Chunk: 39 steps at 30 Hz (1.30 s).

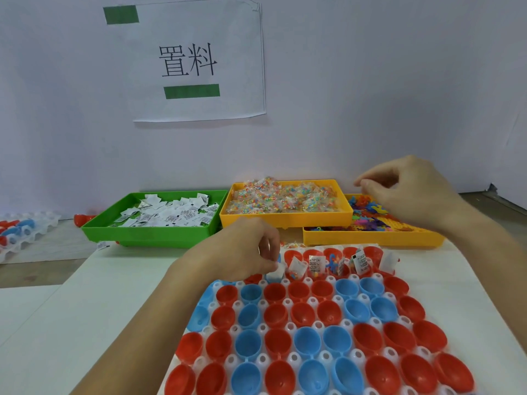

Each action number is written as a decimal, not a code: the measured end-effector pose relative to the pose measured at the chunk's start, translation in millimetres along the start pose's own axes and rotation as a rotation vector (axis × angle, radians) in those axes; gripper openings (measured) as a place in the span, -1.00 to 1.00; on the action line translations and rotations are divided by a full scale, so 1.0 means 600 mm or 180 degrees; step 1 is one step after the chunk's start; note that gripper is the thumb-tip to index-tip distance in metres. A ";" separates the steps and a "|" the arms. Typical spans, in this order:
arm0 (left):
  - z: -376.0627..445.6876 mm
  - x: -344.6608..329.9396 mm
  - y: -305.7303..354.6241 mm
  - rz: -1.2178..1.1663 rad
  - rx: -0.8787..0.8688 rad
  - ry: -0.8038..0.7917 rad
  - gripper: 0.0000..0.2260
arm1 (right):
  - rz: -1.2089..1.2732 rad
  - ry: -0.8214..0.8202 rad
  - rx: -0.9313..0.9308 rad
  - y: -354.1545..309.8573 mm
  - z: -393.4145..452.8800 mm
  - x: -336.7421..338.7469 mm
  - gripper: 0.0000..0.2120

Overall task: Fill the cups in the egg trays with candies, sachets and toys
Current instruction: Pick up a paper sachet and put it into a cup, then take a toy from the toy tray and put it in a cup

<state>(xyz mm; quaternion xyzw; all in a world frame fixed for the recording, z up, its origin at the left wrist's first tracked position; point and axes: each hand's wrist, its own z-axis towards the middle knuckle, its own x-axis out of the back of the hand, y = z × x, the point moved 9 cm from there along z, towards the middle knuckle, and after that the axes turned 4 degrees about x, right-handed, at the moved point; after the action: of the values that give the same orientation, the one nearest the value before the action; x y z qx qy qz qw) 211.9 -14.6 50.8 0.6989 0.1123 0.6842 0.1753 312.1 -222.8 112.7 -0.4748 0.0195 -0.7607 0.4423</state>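
Sachet [278, 271] — pinched in left grip [251, 252]

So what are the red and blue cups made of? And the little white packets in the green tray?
The red and blue cups look like thin moulded plastic: smooth, glossy, light shining off their rounded insides. The white packets seem to be paper or a papery film, matte and creased, with black print; which one I can't tell. The green tray looks like hard plastic with a dull sheen.
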 end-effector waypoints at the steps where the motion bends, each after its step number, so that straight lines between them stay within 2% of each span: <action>1: 0.000 0.000 -0.001 -0.0020 -0.0003 0.0008 -0.81 | -0.0052 0.0071 -0.0134 0.024 -0.002 0.003 -0.82; 5: -0.005 0.003 -0.004 -0.0120 0.0027 -0.0030 -0.78 | -0.0241 0.0097 -0.0717 0.121 -0.019 -0.014 -0.83; 10: -0.010 0.027 -0.002 -0.0122 0.0010 0.0143 -0.76 | -0.0460 -0.0281 -0.0842 0.162 -0.045 -0.080 -0.82; 13: -0.012 0.048 -0.003 -0.0180 0.0006 0.0396 -0.82 | -0.0799 -0.0511 -0.0920 0.173 -0.052 -0.098 -0.64; 16: -0.014 0.060 -0.006 -0.0189 0.0014 0.0542 -0.86 | -0.0742 -0.0416 -0.1009 0.178 -0.053 -0.094 -0.53; 19: -0.014 0.067 -0.006 -0.0207 0.0004 0.0634 -0.88 | -0.0568 -0.0367 -0.1118 0.184 -0.052 -0.087 -0.59; 24: -0.015 0.071 -0.001 -0.0205 -0.0023 0.0691 -0.91 | -0.0390 0.0043 -0.1110 0.170 -0.049 -0.066 -0.88; 31: -0.016 0.078 0.009 -0.0229 -0.0070 0.0865 -0.94 | 0.0083 0.0641 -0.0937 0.135 -0.043 -0.025 -0.95; 35: -0.020 0.081 0.024 -0.0387 -0.0188 0.0963 -0.94 | 0.0514 0.0545 -0.0656 0.085 -0.026 -0.014 -0.90; 39: -0.022 0.081 0.042 -0.0505 -0.0280 0.1026 -0.99 | 0.0968 0.0136 -0.0254 0.002 -0.015 -0.014 -0.89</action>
<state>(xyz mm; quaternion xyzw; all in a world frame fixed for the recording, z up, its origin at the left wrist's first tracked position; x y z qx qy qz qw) 198.4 -17.1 105.1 0.5608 0.1637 0.7757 0.2388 307.7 -221.3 101.2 -0.4672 0.1309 -0.6934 0.5327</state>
